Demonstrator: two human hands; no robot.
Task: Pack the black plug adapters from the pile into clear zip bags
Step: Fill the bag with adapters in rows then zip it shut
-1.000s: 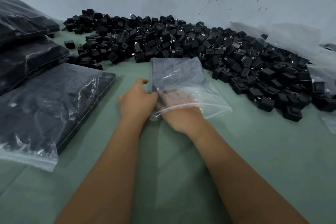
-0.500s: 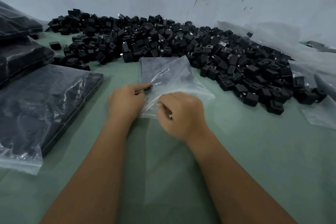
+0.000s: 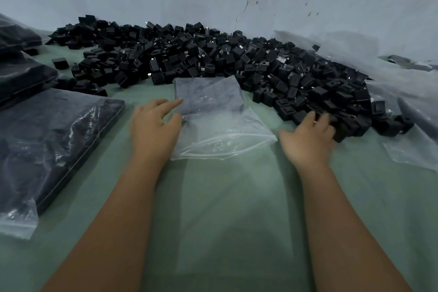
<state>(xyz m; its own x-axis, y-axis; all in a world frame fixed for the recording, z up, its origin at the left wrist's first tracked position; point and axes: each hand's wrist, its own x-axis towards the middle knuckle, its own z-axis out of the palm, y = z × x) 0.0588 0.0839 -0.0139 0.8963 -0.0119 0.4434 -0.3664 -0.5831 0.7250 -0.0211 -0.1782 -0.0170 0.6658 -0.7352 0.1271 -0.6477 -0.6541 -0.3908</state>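
Reaching into the near edge of the pile of black plug adapters (image 3: 213,59) at about two o'clock, your right hand (image 3: 308,135) has its fingers curled down over the closest adapters there; whether any is actually gripped cannot be told through the blur. Item two: your left hand (image 3: 154,125), at eleven o'clock, lies with fingers spread, forefinger stretched onto the left edge of the clear zip bag (image 3: 220,121), pinning it flat to the green table (image 3: 237,208). The bag sits at twelve o'clock between your hands, its far end touching the pile, its mouth apparently toward you and looking empty. Filled bags (image 3: 54,137) lie stacked at nine o'clock; loose clear plastic (image 3: 403,92) drapes at three o'clock. For this step, gather a handful rather than one piece, keep the left forefinger holding the bag so it does not slide, then lift the upper lip to open the mouth before bringing the adapters across. Drag from the pile's edge, not its middle, so nothing spills onto the bag.
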